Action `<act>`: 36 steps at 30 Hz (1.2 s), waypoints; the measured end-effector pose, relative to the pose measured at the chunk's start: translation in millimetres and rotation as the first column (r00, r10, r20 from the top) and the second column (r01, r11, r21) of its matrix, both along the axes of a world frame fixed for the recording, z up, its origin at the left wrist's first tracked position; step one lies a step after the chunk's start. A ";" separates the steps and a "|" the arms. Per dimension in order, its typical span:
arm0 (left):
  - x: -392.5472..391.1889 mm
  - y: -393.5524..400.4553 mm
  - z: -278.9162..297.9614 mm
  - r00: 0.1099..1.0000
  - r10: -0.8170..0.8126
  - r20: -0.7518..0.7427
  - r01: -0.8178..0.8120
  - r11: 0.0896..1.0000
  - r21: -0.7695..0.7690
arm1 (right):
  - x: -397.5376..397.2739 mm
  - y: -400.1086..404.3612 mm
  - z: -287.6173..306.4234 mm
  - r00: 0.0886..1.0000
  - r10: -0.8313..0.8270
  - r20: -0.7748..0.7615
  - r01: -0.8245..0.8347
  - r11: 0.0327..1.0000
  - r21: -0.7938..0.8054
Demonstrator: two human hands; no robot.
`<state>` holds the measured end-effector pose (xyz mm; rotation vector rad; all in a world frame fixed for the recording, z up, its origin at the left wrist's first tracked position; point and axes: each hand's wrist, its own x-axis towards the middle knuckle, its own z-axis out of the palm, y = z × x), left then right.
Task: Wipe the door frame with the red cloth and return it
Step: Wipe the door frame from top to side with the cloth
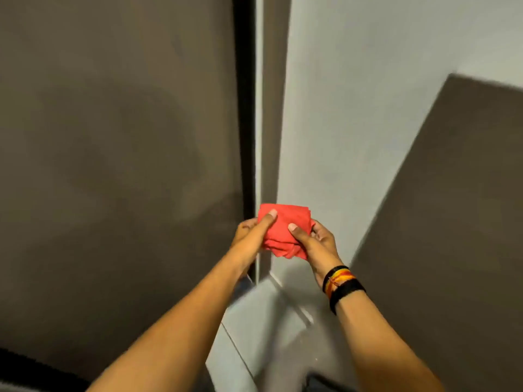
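A folded red cloth (285,224) is held between both hands at the centre of the view, in front of the door frame (271,123), a narrow grey-brown vertical strip with a pale edge. My left hand (253,229) grips the cloth's left side with the thumb on top. My right hand (317,241) pinches its right side, thumb pressed on the fabric; that wrist carries black and coloured bands. The cloth's lower folds hang below the fingers. Whether the cloth touches the frame is unclear.
A dark brown door panel (113,165) fills the left, bordered by a black strip (243,108). A pale grey wall (368,94) lies right of the frame, with a dark brown slanted panel (452,207) at far right. Light floor tiles (260,321) show below.
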<state>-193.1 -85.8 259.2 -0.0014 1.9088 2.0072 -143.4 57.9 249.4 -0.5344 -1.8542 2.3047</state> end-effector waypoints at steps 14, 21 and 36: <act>72.1 -398.9 456.5 0.699 0.300 -0.650 -0.371 0.928 0.029 | 2.5 -407.5 404.5 0.497 0.584 -0.642 0.466 0.445 0.765; 132.6 -591.6 498.3 0.204 0.294 -0.934 -0.917 0.391 -0.077 | 23.7 -579.4 456.3 0.274 0.592 -0.758 0.584 0.524 0.620; 48.1 -805.1 481.3 -0.033 -0.278 -0.960 -0.973 -0.210 0.094 | -50.9 -768.3 313.0 0.177 0.554 -0.813 0.829 0.362 0.427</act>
